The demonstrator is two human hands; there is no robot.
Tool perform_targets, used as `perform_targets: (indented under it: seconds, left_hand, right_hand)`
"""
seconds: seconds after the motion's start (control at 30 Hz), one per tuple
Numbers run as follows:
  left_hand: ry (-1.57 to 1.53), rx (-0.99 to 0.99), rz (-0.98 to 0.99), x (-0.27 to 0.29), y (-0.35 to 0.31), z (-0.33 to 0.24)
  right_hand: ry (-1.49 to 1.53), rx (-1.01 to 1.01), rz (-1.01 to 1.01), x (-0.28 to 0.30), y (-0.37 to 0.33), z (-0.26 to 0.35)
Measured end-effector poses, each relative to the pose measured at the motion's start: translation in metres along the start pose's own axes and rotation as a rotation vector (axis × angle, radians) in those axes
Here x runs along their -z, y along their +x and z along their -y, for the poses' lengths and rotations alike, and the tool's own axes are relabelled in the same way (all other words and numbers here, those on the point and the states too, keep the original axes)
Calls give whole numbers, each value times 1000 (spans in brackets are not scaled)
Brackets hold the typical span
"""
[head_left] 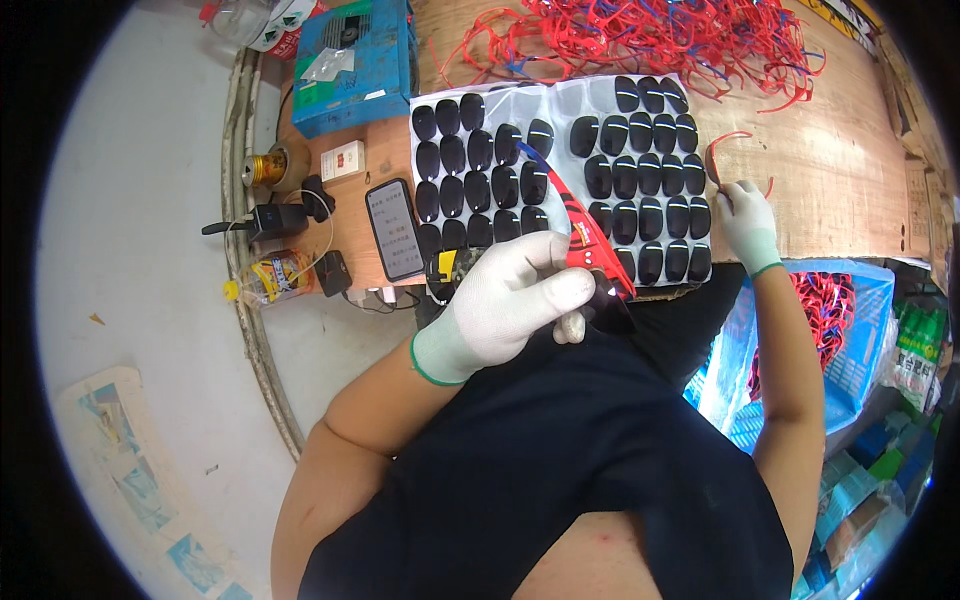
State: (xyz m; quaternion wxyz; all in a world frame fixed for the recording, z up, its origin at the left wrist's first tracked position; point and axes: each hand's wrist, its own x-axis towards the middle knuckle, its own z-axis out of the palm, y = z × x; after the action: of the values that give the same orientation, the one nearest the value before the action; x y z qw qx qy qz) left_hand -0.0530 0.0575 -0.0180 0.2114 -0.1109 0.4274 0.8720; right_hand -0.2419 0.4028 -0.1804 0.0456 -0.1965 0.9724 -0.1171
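Note:
My left hand [515, 298], in a white glove with a green cuff, pinches a pair of red sunglasses [588, 243] between thumb and fingers. One temple with a blue tip points up and away; a dark lens [610, 305] shows below the thumb. Behind it lies a white sheet [497, 100] bearing rows of dark lenses [624, 178], with a few spots bare at the top. To the right of the sheet, my gloved right hand [748, 222] has its fingers closed on the near part of a thin red glasses frame [713, 158] on the table.
A tangled heap of red and blue frames [660, 40] covers the table's far side. At left stand a blue machine [350, 75], a phone [395, 230], a small white box [343, 160] and a bottle [275, 277]. Below right, a blue crate [870, 320] holds more red frames.

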Motion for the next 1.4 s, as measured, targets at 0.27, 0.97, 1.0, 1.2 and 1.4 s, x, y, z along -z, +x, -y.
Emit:
perform_targets:
  seconds: [0.27,0.97,1.0,1.2,1.4]
  left_hand:
    - [116,15,-43,-1,3,-7]
    - [-78,-41,-42,8,3,-5]
    - [-79,-38,-24,7,2,-7]
    - [-73,-29,25,15,0,-6]
    - [-31,-83,-9,10,5,0]
  right_hand:
    - [409,117,-117,77,-31,55]
    - [1328,167,387,110,-68,215]
    - [1407,117,421,107,-70,215]
    - [1463,173,435,104,-73,215]
    - [1343,100,291,103,-80,217]
